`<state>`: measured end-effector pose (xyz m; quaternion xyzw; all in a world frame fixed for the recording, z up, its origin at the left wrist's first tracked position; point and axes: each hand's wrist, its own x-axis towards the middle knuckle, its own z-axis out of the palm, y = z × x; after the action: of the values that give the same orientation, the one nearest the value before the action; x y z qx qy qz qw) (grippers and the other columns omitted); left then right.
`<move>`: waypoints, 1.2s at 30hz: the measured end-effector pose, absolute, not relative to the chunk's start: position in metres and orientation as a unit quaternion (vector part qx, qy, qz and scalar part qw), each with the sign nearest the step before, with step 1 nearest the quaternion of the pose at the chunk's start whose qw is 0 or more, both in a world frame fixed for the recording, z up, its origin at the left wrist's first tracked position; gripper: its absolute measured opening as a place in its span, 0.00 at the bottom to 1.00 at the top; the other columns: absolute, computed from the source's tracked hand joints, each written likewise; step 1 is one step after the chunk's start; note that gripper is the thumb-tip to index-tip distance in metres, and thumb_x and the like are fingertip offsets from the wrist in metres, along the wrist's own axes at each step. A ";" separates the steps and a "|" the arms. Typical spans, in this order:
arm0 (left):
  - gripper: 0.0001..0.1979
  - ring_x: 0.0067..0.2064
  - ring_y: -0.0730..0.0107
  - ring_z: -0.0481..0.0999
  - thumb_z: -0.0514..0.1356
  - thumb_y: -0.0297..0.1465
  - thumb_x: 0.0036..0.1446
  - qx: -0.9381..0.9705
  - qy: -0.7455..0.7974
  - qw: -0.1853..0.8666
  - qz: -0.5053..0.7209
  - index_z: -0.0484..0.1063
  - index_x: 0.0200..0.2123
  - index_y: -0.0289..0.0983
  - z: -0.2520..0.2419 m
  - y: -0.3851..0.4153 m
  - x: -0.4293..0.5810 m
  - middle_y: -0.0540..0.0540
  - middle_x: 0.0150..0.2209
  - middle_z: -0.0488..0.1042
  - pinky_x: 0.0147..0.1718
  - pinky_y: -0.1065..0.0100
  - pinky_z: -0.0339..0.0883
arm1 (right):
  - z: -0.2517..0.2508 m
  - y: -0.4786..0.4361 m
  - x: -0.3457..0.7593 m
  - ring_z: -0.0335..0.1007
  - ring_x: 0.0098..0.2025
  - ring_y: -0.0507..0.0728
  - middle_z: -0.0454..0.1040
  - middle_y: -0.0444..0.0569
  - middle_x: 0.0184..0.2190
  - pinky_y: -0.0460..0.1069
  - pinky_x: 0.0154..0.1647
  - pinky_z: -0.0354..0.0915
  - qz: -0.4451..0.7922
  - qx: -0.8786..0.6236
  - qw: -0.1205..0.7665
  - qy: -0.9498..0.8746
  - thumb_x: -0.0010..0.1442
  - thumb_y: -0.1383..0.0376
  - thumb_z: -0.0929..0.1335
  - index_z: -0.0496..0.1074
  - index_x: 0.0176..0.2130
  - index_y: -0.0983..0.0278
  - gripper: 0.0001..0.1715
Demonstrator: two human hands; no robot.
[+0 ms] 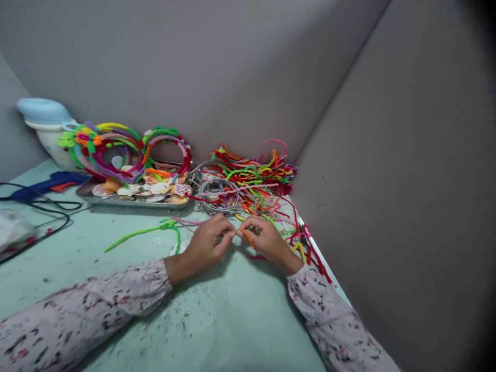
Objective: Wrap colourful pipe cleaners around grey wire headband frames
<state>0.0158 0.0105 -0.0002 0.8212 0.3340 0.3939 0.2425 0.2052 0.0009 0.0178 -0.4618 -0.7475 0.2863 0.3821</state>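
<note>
Over the middle of the table, my left hand and my right hand meet fingertip to fingertip. Both pinch an orange pipe cleaner, which bends down under the right fingers. Part of it is hidden by the fingers. Left of my left hand lies a bright green pipe cleaner, bent, with a small knotted part near its top. Just beyond my hands sit a coil of grey wire and a large heap of colourful pipe cleaners.
A metal tray holds seashells, with fuzzy wrapped hoops standing on it. Behind it is a white bin with a blue lid. A blue glue gun and black cable lie left. Grey walls enclose the table.
</note>
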 end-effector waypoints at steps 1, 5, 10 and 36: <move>0.08 0.35 0.68 0.68 0.54 0.29 0.61 0.822 0.332 0.242 0.394 0.71 0.33 0.35 0.000 0.010 0.016 0.47 0.32 0.68 0.34 0.66 0.62 | 0.018 0.001 0.205 0.67 0.32 0.51 0.73 0.44 0.27 0.46 0.34 0.62 0.290 -0.464 0.381 -0.745 0.57 0.65 0.69 0.72 0.28 0.64 0.07; 0.04 0.36 0.68 0.69 0.56 0.29 0.58 0.827 0.321 0.236 0.397 0.71 0.32 0.35 -0.001 0.010 0.016 0.46 0.33 0.68 0.35 0.66 0.62 | 0.018 0.000 0.204 0.66 0.30 0.51 0.72 0.43 0.26 0.46 0.33 0.61 0.307 -0.471 0.379 -0.735 0.56 0.65 0.69 0.72 0.27 0.65 0.07; 0.04 0.35 0.68 0.69 0.57 0.30 0.57 0.823 0.329 0.233 0.400 0.71 0.32 0.36 -0.002 0.011 0.016 0.47 0.32 0.69 0.34 0.66 0.63 | 0.025 0.001 0.211 0.70 0.34 0.53 0.76 0.46 0.32 0.48 0.36 0.64 0.342 -0.468 0.342 -0.740 0.57 0.65 0.68 0.75 0.34 0.63 0.05; 0.07 0.33 0.70 0.67 0.55 0.31 0.60 0.756 0.391 0.267 0.452 0.67 0.29 0.37 0.001 0.010 0.014 0.49 0.31 0.68 0.33 0.68 0.61 | 0.115 -0.048 0.252 0.73 0.28 0.53 0.77 0.48 0.30 0.48 0.31 0.68 0.475 -0.388 0.388 -0.688 0.64 0.51 0.64 0.72 0.46 0.60 0.19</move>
<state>0.0143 0.0098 0.0007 0.7563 0.3905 0.4517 0.2674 0.2523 -0.0485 0.1152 -0.3885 -0.6876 0.4752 0.3879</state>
